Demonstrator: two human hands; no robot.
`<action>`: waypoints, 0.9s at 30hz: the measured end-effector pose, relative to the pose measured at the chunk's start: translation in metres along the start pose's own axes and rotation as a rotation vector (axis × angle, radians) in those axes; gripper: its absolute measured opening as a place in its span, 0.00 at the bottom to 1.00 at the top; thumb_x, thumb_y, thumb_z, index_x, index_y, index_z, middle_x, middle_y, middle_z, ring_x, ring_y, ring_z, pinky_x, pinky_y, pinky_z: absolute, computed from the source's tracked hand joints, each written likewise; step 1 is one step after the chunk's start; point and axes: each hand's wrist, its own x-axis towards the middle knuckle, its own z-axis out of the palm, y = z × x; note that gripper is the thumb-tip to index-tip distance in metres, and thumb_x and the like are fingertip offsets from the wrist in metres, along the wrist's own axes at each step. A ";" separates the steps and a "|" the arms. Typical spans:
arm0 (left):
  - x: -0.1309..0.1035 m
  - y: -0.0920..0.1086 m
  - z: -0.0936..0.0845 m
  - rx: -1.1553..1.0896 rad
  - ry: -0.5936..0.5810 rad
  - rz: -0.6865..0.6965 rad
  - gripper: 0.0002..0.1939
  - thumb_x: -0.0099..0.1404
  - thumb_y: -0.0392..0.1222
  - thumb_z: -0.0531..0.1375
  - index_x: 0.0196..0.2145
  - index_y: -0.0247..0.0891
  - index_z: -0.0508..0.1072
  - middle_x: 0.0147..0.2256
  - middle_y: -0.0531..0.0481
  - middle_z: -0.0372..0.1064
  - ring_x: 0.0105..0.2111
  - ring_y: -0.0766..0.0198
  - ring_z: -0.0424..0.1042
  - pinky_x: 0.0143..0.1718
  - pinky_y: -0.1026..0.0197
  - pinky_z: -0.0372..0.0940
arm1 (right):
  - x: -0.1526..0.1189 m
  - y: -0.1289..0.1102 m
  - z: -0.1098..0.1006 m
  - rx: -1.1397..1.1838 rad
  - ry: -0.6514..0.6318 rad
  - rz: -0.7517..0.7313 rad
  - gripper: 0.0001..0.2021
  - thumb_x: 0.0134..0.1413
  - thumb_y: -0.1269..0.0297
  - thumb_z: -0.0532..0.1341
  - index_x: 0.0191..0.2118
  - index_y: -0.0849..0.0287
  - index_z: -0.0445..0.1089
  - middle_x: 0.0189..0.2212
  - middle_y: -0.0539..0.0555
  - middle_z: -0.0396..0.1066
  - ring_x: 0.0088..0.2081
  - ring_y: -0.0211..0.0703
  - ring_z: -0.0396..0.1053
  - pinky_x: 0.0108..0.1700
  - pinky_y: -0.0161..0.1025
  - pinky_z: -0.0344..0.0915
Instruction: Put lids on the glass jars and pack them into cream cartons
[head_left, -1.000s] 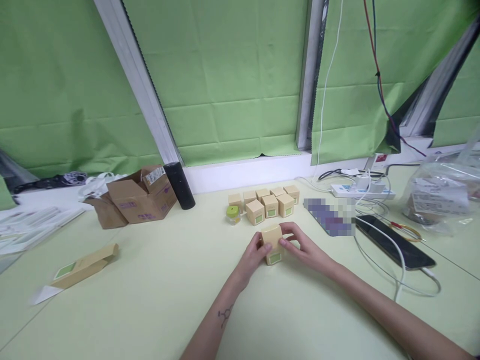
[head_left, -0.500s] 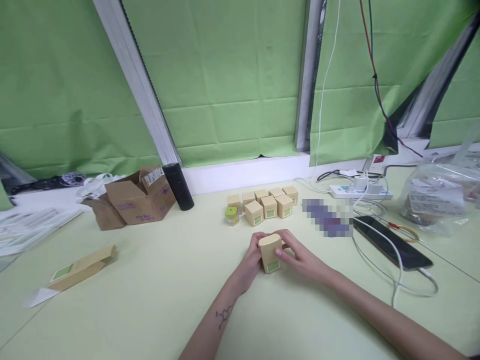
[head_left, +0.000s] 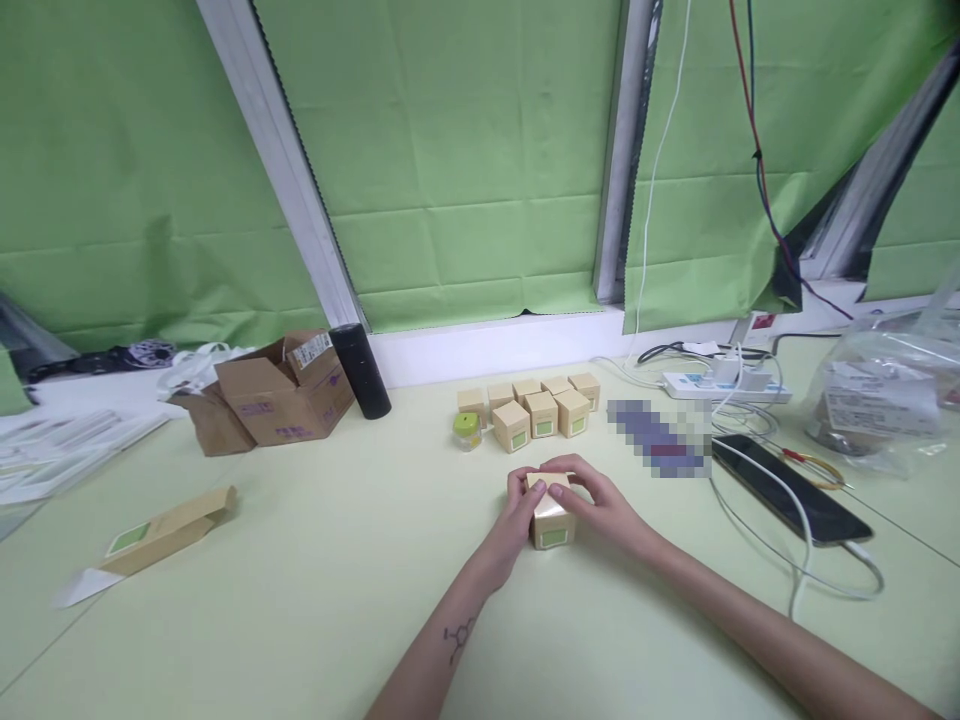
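Observation:
A small tan cardboard box with a green label on its front is upright on the table between my hands. My left hand wraps its left side, with the thumb on the top. My right hand curls around the right and back, its thumb also on the top near the left one. The top looks flat and closed. Just beyond stand several similar boxes in two rows. Left of them is a small clear jar with a green lid.
At left lie a flattened tan box, an opened brown carton and a black cylinder. To the right are a black phone, white cables, a power strip and a clear plastic bag. A blurred patch hides one item.
The box, narrow and rounded at its top before, now looks square with a flat top. Both thumbs have moved onto the top. The view has shifted slightly.

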 end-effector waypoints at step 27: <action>-0.002 0.003 0.002 0.029 -0.010 -0.024 0.19 0.61 0.61 0.50 0.40 0.46 0.52 0.34 0.55 0.58 0.34 0.64 0.62 0.33 0.64 0.56 | 0.001 -0.002 -0.001 -0.033 -0.028 -0.031 0.12 0.58 0.57 0.55 0.44 0.53 0.67 0.43 0.54 0.68 0.47 0.46 0.66 0.48 0.44 0.62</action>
